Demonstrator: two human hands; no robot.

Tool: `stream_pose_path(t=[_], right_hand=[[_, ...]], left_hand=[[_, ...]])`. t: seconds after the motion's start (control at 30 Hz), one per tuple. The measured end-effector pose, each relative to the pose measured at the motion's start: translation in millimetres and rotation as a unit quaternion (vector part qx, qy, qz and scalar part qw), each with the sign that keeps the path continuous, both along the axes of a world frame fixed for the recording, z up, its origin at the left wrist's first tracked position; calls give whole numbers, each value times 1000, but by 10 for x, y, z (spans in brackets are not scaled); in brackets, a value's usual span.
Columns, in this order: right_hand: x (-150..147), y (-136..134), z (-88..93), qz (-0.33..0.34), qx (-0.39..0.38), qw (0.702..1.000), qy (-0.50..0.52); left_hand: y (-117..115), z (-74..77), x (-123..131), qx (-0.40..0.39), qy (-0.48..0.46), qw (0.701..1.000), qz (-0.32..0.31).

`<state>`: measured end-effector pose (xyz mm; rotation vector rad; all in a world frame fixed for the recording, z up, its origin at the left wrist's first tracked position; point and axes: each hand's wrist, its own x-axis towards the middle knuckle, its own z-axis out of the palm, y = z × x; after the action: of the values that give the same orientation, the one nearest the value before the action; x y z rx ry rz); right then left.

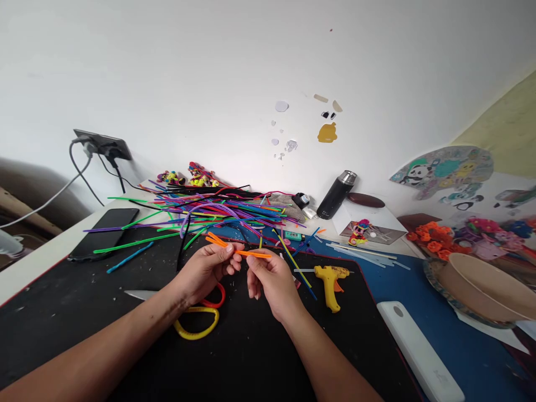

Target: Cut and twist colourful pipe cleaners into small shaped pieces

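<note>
Several orange pipe cleaners (253, 254) stretch between my two hands above the black mat (251, 357). My left hand (213, 265) pinches them between thumb and fingers, their loose ends sticking out past it to the upper left. The other end is gripped between thumb and forefinger of my right hand (270, 273). Scissors with red and yellow handles (196, 336) lie under my left wrist, partly covered by it. Right of my right hand rests a yellow glue gun (331, 282) with a glue stick in its back.
A heap of coloured pipe cleaners (226, 209) spreads behind my hands. At left lies a black phone (104, 231). A black thermos (337, 194) leans toward the back. White glue sticks (368, 254), a white case (421, 349) and a bowl (489, 287) occupy the right side.
</note>
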<state>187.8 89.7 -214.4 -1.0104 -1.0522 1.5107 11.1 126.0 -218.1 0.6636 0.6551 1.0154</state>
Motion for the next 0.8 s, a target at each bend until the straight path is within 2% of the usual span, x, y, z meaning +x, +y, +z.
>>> stream_pose_path(t=[0.43, 0.67, 0.8], right_hand=[[19, 5, 8, -55, 20, 998, -30], [10, 1, -11, -54, 8, 998, -8], [13, -4, 7, -48, 7, 999, 6]], left_hand=[[-47, -23, 23, 18, 29, 999, -43], [-74, 15, 47, 18, 26, 999, -6], [-72, -31, 38, 35, 33, 999, -19]])
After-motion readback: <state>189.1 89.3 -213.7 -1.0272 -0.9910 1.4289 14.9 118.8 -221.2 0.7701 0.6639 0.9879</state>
